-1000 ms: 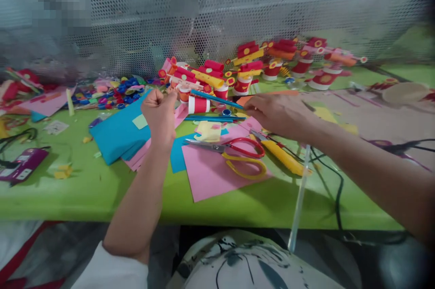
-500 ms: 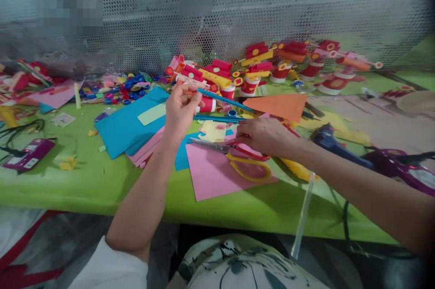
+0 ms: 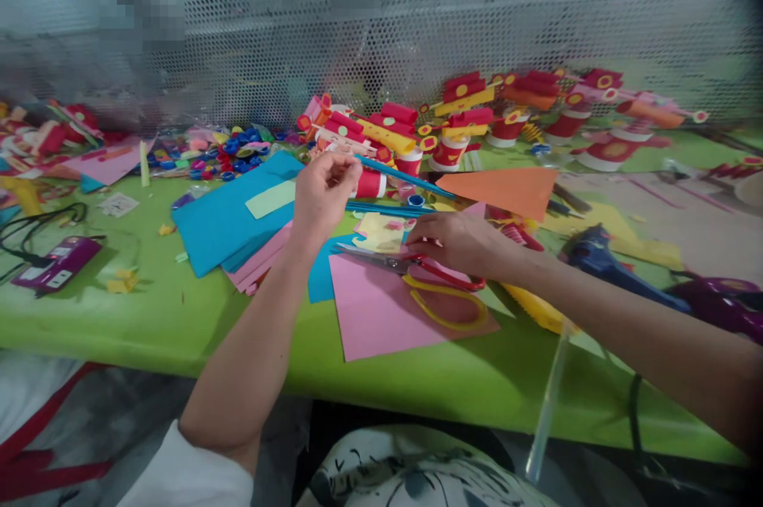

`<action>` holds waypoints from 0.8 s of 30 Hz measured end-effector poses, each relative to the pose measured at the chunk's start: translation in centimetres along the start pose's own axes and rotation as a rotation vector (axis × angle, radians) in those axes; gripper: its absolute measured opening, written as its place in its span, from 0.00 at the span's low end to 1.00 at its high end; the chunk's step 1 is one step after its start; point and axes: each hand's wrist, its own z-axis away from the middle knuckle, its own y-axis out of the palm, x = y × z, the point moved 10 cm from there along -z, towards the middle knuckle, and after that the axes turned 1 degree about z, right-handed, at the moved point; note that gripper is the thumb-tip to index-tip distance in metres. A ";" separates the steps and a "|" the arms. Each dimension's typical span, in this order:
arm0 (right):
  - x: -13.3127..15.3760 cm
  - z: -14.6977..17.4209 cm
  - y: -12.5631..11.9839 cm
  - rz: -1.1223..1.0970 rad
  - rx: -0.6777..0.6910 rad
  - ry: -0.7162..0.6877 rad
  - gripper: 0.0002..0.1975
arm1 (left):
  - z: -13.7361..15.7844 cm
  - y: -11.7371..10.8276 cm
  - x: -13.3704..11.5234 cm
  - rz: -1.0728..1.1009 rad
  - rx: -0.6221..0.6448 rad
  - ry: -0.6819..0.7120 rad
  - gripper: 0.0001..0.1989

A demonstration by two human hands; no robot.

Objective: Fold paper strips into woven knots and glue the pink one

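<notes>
My left hand [image 3: 325, 193] is raised over the middle of the table, thumb and fingers pinched at the end of a thin blue paper stick [image 3: 405, 176]. The stick slants down rightward toward an orange paper sheet [image 3: 506, 187]. My right hand [image 3: 462, 241] is low with fingers curled, just over the handles of the scissors [image 3: 444, 272]; what its fingertips hold is hidden. More blue sticks [image 3: 385, 210] lie between the hands. Pale yellow paper scraps [image 3: 381, 230] are beside my right fingertips. The scissors rest on a pink paper sheet [image 3: 373, 316].
Finished red-and-yellow paper cup models [image 3: 453, 141] stand along the back. Blue paper sheets [image 3: 230, 213] and a heap of small bottle caps [image 3: 238, 149] lie left. A dark blue glue gun [image 3: 613, 265] and a purple power strip [image 3: 60, 262] with cables flank the work area.
The view has shifted slightly, so most things appear a little further right. My right hand has moved slightly left relative to the scissors. My left hand keeps its pinch.
</notes>
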 end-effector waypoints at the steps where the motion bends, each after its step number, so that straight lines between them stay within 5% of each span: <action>1: 0.0 0.0 0.1 -0.002 0.009 0.006 0.12 | 0.0 0.1 0.2 0.001 0.013 -0.014 0.01; 8: -0.6 0.4 0.6 0.100 0.043 0.010 0.13 | 0.4 1.3 0.2 -0.237 0.113 0.008 0.03; 16: -0.4 -1.3 0.6 0.204 0.060 0.034 0.12 | 2.0 3.0 2.5 -0.830 0.391 -0.078 0.08; 20: -0.6 -2.3 0.4 0.233 0.052 0.066 0.14 | 2.8 3.8 3.8 -0.876 0.524 -0.168 0.18; 24: -1.4 -2.4 0.1 0.258 0.041 0.118 0.14 | 3.2 4.5 3.8 -0.929 0.540 -0.179 0.18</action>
